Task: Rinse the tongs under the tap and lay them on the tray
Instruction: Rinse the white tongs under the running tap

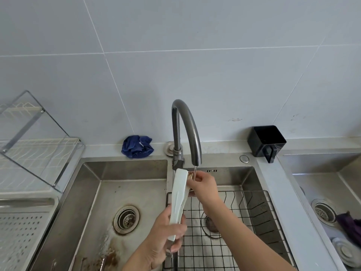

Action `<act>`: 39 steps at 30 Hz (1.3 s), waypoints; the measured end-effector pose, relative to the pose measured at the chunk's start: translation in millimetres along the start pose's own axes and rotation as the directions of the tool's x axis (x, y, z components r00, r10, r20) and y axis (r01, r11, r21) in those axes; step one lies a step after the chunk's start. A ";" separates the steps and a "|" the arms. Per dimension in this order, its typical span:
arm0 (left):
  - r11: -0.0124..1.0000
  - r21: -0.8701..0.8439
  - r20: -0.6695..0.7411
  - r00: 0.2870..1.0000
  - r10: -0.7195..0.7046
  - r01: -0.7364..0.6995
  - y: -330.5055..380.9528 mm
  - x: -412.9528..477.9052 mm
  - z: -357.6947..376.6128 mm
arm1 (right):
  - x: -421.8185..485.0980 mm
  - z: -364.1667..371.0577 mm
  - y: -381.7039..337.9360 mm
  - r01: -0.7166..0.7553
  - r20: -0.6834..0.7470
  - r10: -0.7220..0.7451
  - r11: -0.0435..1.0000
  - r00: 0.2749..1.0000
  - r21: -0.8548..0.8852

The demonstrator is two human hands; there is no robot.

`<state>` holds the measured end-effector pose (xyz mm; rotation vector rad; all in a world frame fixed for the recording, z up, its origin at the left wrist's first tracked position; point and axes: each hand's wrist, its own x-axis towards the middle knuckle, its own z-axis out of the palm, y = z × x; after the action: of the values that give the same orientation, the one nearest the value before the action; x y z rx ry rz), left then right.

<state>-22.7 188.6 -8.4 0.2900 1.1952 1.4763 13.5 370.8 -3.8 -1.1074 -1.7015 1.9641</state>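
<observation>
Perforated steel tray (21,229) is seen far left, well apart from the tongs. White plastic tongs (178,196) are gripped at the lower end by the left hand (166,237) and held tilted over the sink divider. The upper end is pinched by the right hand (205,184) under a thin stream from the curved grey metal tap (187,122). Black wire basket (254,212) is seated in the right basin.

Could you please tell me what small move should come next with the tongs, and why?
Probably shift the tongs slightly right, under the stream: the thin water from the tap lands on the right hand pinching their top end, while the left hand grips the lower end.
</observation>
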 end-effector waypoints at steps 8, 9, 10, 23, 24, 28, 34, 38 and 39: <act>1.000 0.031 -0.100 0.995 0.010 -0.007 -2.2 -4.5 -1.3 | -2.9 9.7 1.9 0.051 -0.038 -0.056 0.993 0.998 -0.107; 1.000 0.028 -0.097 0.995 0.011 -0.008 -1.6 -5.5 -1.6 | -4.1 9.7 4.3 0.051 -0.024 -0.054 0.992 0.998 -0.113; 0.999 0.031 -0.089 0.996 0.013 -0.011 -0.8 -6.4 -1.3 | -5.0 9.1 5.8 0.051 -0.016 -0.053 0.992 0.998 -0.111; 0.993 0.115 -0.120 0.993 0.018 -0.004 9.7 -9.4 -2.3 | -13.1 9.4 17.9 0.000 0.058 -0.013 0.973 0.998 0.231; 0.993 0.117 -0.123 0.992 0.018 -0.003 9.7 -10.1 -1.7 | -13.7 8.0 16.9 -0.030 0.075 0.011 0.965 0.997 0.262; 0.992 0.126 -0.132 0.991 -0.004 0.021 9.6 -12.9 -0.6 | -13.0 4.3 12.2 -0.073 0.026 0.069 0.972 0.997 0.224; 0.992 0.126 -0.151 0.989 0.005 0.015 12.9 -12.0 2.8 | -20.9 16.1 16.9 -0.130 0.060 0.119 0.962 0.991 0.240; 0.982 0.187 -0.168 0.986 0.009 0.023 16.1 -12.1 4.4 | -17.3 15.5 15.4 -0.074 -0.088 0.092 0.980 0.992 0.182; 0.980 0.197 -0.182 0.983 0.011 0.025 15.9 -12.3 5.9 | -13.9 14.7 13.7 -0.039 -0.161 0.058 0.993 0.985 0.115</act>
<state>-24.0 183.9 12.0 0.2899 1.4940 1.4018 15.3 347.9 -12.0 -1.2431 -1.4752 1.9126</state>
